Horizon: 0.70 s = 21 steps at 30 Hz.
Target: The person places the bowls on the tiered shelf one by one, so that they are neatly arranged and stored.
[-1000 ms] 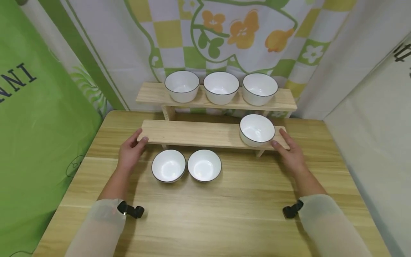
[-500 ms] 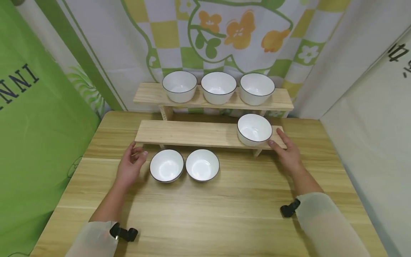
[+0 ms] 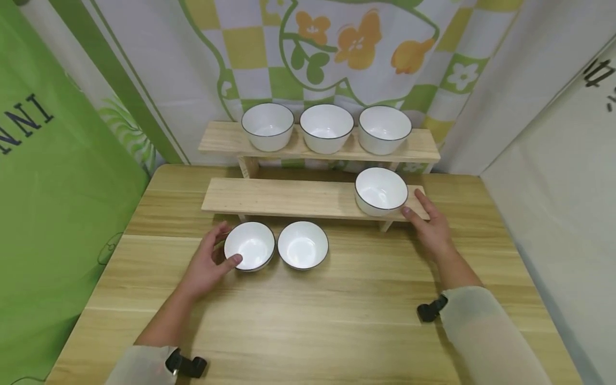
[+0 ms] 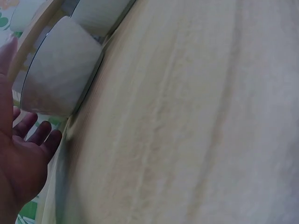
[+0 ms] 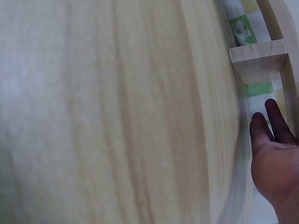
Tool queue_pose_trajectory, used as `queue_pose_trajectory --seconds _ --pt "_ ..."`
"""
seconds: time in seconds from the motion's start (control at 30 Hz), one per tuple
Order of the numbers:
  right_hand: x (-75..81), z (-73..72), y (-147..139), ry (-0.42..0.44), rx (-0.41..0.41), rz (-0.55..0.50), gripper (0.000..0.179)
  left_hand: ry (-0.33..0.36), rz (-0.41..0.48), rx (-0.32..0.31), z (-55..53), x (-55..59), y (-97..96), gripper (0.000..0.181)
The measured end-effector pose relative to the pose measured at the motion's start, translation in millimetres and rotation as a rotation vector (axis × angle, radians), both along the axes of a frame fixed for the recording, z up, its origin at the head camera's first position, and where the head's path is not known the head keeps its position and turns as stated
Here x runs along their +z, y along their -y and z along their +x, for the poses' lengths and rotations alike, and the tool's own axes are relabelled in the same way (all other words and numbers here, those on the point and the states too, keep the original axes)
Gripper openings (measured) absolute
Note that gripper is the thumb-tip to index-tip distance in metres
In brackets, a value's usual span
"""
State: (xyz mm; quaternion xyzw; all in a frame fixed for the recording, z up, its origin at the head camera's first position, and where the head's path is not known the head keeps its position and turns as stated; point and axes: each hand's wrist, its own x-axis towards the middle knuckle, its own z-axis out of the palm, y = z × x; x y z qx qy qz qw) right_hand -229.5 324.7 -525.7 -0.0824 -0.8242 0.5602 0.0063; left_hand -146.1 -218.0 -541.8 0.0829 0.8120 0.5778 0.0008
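My left hand (image 3: 207, 267) is at the left white bowl (image 3: 250, 246) on the table, its thumb over the near rim and its fingers beside the outer wall. In the left wrist view the fingers (image 4: 39, 133) are spread beside the bowl's wall, not closed on it. My right hand (image 3: 434, 230) holds the right end of the low wooden shelf (image 3: 284, 198), with thumb and index finger over the board; other fingers (image 5: 276, 122) extend below it in the right wrist view. Another white bowl (image 3: 381, 191) stands on this shelf close to the right thumb.
A second white bowl (image 3: 303, 245) stands on the wooden table (image 3: 313, 326) to the right of the left one. Behind the low shelf, a taller wooden shelf (image 3: 221, 138) bears three white bowls in a row. A patterned curtain (image 3: 250, 48) hangs close behind.
My left hand has let go of the low shelf's left end and moved down and right to the left bowl on the table. My right hand stays at the shelf's right end.
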Motion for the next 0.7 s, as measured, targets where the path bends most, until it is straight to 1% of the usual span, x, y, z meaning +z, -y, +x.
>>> queue_pose_trajectory --seconds 0.07,0.2,0.3,0.5,0.7 --pt "1.2 -0.1 0.1 0.002 -0.003 0.008 0.079 -0.002 -0.046 -0.020 1.7 1.2 -4.0 0.098" --pt "1.3 -0.9 0.3 -0.005 0.001 0.007 0.079 0.022 -0.138 -0.019 4.3 3.0 -10.3 0.120" --pt "1.2 -1.4 0.6 -0.002 0.008 0.006 0.078 0.023 -0.158 -0.010 4.5 1.9 -13.8 0.131" --pt "3.5 -0.5 1.7 0.017 0.007 0.015 0.080 -0.006 -0.143 -0.004 3.4 -3.2 -18.1 0.139" --pt "4.6 0.4 1.5 0.031 -0.002 0.008 0.081 -0.011 -0.160 0.015 3.1 -4.8 -20.6 0.136"
